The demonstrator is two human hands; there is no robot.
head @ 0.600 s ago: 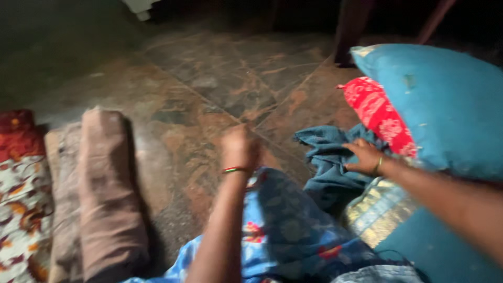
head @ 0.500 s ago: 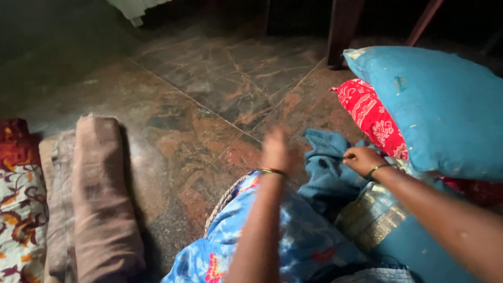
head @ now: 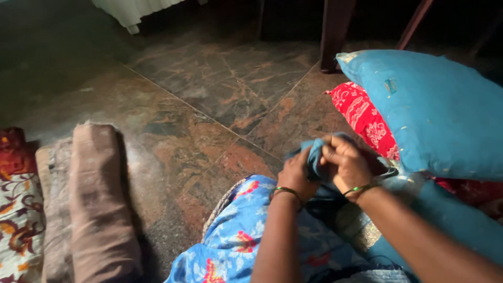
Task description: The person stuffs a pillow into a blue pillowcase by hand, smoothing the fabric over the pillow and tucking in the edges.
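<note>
My left hand [head: 297,175] and my right hand [head: 347,163] meet just above my lap, and both grip a bunched piece of teal blue cloth [head: 316,155]. The rest of that cloth hangs down between my wrists and is mostly hidden. Each wrist wears a thin green bangle. Under my arms lies a blue garment with red flowers [head: 236,236]. Right of my hands rests a big blue pillow [head: 435,110] on top of a red patterned cloth [head: 361,118].
A stack of folded brownish cloths [head: 89,204] lies on the brown stone floor [head: 209,99] at the left, beside a floral fabric [head: 18,220]. A dark furniture leg [head: 332,36] stands at the back, near a white curtain hem [head: 133,9].
My left hand has moved right from the floor side to join the right hand. Both now hold the teal cloth, lifted and bunched off the pile.
</note>
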